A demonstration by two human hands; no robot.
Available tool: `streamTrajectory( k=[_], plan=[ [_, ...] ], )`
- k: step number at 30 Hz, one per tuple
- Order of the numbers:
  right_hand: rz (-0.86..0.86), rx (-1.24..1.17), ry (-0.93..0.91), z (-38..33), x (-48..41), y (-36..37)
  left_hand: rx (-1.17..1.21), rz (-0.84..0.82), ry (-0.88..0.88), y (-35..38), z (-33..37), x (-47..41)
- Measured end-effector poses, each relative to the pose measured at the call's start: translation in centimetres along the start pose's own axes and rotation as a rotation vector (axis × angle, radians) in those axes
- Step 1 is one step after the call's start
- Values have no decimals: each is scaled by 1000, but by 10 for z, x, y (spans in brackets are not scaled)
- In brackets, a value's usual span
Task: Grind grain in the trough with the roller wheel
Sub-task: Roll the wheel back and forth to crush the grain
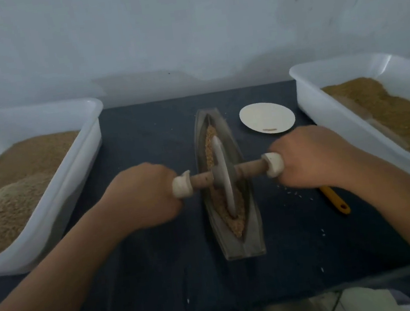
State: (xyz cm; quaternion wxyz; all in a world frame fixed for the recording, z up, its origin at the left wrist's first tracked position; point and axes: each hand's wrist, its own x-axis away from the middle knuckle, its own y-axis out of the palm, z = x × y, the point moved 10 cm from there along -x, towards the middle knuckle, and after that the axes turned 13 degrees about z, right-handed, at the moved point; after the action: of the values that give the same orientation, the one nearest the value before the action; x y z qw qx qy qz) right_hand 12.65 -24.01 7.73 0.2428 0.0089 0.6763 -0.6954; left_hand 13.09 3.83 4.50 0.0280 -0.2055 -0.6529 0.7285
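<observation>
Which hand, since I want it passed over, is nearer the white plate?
Right. The right hand sits just nearside of the white plate; the left hand is across the trough from it.

Grey boat-shaped trough [236, 245] lengthwise on table, tan grain [236, 223] inside; roller wheel [223, 176] upright in groove

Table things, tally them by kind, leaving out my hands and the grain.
tubs: 2
trough: 1
roller wheel: 1
plate: 1
yellow tool: 1
Total: 6
</observation>
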Motion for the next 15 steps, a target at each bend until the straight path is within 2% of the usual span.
streamTrajectory(
  k=[2, 5, 8, 12, 15],
  plan=[
    [7, 33, 32, 3, -23, 7, -40, -23, -15, 4, -1, -25],
    [169, 45, 108, 11, -65, 7, -97, 21, -93, -1, -11, -81],
    [156, 46, 163, 15, -78, 10, -113, 38, -103, -4, -10, -103],
    [14, 38, 128, 10, -44, 11, -66, -44, -41, 1, -2, -51],
    [-206, -53, 88, 4, 5, 14, -66, 20, 68, -8, 8, -5]
  ],
)
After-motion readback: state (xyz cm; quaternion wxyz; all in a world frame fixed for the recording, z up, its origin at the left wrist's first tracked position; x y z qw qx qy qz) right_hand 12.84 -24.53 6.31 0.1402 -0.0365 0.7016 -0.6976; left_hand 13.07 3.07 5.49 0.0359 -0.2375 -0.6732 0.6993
